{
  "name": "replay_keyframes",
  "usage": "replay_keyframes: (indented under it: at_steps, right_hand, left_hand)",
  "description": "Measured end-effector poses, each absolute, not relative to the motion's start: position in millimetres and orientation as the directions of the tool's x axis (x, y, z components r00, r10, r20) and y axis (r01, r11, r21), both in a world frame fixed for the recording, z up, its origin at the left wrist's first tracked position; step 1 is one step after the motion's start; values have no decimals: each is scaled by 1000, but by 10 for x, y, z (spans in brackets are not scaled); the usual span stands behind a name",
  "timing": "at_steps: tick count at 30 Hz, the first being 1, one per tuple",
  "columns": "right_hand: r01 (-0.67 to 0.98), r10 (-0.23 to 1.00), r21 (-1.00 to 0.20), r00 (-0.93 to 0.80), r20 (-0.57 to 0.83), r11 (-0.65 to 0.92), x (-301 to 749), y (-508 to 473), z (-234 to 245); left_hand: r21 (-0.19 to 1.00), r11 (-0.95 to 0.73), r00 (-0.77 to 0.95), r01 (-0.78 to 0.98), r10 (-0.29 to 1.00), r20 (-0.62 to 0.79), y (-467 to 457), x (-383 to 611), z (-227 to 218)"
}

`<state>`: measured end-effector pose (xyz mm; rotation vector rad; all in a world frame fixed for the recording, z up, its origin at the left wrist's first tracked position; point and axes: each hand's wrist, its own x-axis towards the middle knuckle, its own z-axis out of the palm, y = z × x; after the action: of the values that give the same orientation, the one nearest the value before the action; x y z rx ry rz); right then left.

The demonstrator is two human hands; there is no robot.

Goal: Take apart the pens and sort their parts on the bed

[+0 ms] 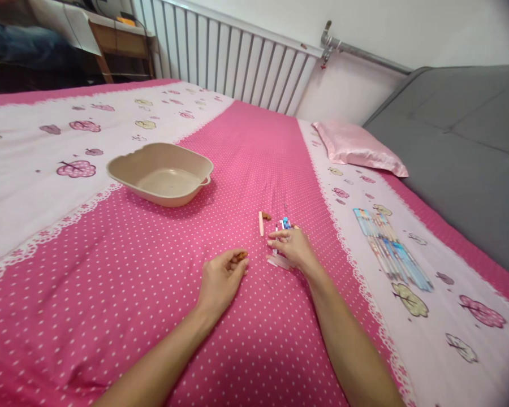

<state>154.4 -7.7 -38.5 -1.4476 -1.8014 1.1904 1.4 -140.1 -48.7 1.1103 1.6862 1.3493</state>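
Observation:
My left hand (221, 277) rests on the pink dotted bedsheet (152, 294), its fingers pinched round a small brown piece (240, 256). My right hand (292, 247) lies just to the right, fingers curled over a small heap of pens (283, 224) and a pale pen part (279, 262) under the palm. A cream pen barrel (261, 223) and another brown piece (266, 215) lie just beyond the hands. What the right fingers grip is hidden.
A beige plastic basin (163, 173) sits on the bed to the far left. A row of several blue pens (392, 247) lies on the right strip of the sheet. A pink pillow (358, 148), a grey headboard (462, 147) and a white radiator (237, 59) stand beyond.

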Motion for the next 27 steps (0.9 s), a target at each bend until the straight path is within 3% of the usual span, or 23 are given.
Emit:
replay_keyframes:
  at_steps: [4,8,10,12,14,17,21,23,27]
  right_hand:
    - [563,968,-822,-243,-65,86,1519,-82,-459]
    - [535,951,-841,-294,-92,84,1517,-96,-368]
    - [388,921,-922,-354,-161,-12,1548,-96,-258]
    - [95,863,-972,-448,-235,-215,1586,-92,-132]
    - [-189,799,-889,-542,-260,-417,1614,-87,-27]
    - [-322,776,-795,-569,-272,-514,1619,-82,35]
    - [-177,863,-916,-438,-253,-359,1622,-66,-51]
    - [65,902,-975,-370,-221,-212,1654,-50,-129]
    - [581,937,-813,-307,-168,44,1756,-6,-274]
  left_hand:
    - [976,92,-385,197,923,-10,-1401,16,-499]
    - [978,91,-392,188,920,-10,-1400,18,-485]
    - [978,93,-394,189,919,-11,-1403,17,-474]
    - [977,96,-394,192,919,-13,-1406,18,-467]
    - [978,95,-392,188,920,-14,-1408,20,-465]
    - [981,89,-393,172,919,-15,-1404,21,-470]
    - [982,89,-387,167,922,-18,-1402,15,-476]
    - [981,89,-385,173,923,-16,-1403,13,-475]
    - [978,97,-385,184,923,-19,-1403,17,-468]
